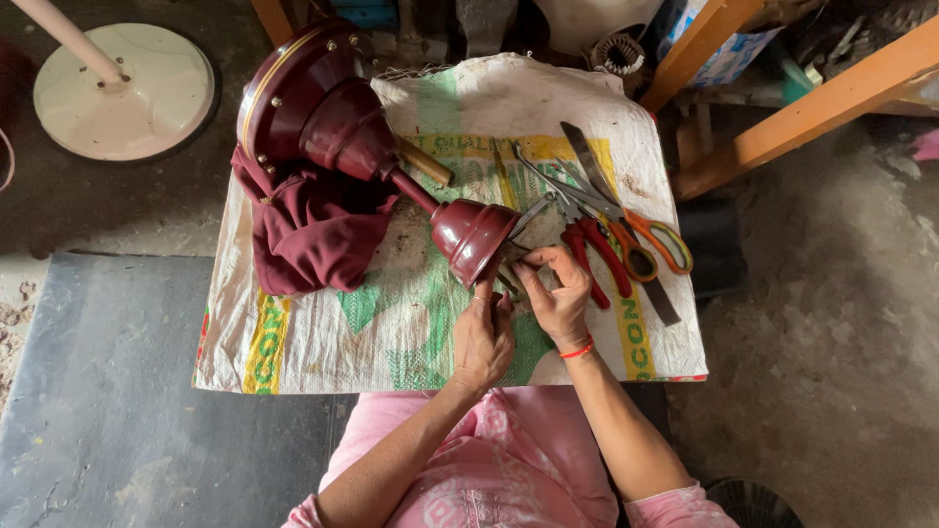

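**Both hands at the rim of the maroon cup**

The left hand [482, 337] is raised from the wrist, back of the hand toward the camera, forearm running up from the lower centre. Its fingers [486, 289] are bunched narrow and reach up to the lower rim of the maroon cup [471, 238]; what they pinch cannot be told.

The right hand [558, 298] is bent inward at the wrist, a red thread bracelet [577, 350] round it. Its fingers are curled close together just beside the cup's rim, pinching something too small to identify.

The cup lies tilted on a woven sack [391, 332] covering the counter, joined by a thin rod to the maroon fan motor housing [308, 103]. Red-handled pliers [587, 249] and orange-handled scissors [646, 240] lie just right of the hands.
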